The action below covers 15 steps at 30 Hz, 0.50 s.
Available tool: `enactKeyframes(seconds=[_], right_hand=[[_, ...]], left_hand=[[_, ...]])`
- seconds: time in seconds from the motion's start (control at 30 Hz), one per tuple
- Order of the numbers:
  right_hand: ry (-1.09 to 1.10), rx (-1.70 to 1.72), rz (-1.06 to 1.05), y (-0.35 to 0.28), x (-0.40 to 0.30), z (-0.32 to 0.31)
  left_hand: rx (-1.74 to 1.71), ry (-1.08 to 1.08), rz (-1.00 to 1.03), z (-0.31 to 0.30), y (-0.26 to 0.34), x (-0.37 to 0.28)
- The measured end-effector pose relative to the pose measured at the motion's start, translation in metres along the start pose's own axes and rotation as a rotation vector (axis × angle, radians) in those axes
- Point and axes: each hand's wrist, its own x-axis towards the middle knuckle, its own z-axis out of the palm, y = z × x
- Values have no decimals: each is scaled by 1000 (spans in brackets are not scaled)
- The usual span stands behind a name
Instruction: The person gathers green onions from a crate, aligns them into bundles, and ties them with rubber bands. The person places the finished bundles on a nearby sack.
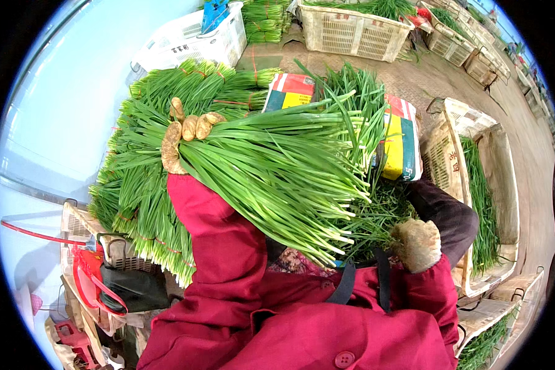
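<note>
My left hand (185, 132), in a soiled glove, grips a large bunch of garlic chives (277, 162) near its leaf tips. The pale stem ends fan out to the right, towards my lap. My right hand (416, 243), also gloved, is low at the right beside my knee, over loose chive scraps (374, 212); its fingers are turned from view and whether it holds anything cannot be seen. Beyond the held bunch, more loose chives (351, 88) lie between printed packages (402, 138). Tied chive bundles (152, 222) are piled at the left.
A cream plastic crate (511, 199) with chives stands close on the right. A white crate (189, 51) and another cream crate (356, 32) stand at the far side. At the lower left are a crate (76, 222), a red bag (85, 268) and a dark bag (134, 286).
</note>
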Motion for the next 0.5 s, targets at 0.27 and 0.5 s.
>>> enactKeyframes(seconds=[0.27,0.5], right_hand=[[581,367,-247,-70,14,-38],[573,482,-198,-45,5,-5]], left_hand=[[-4,78,-100,38,-38,4],[-11,84,-121,41,-27,3]])
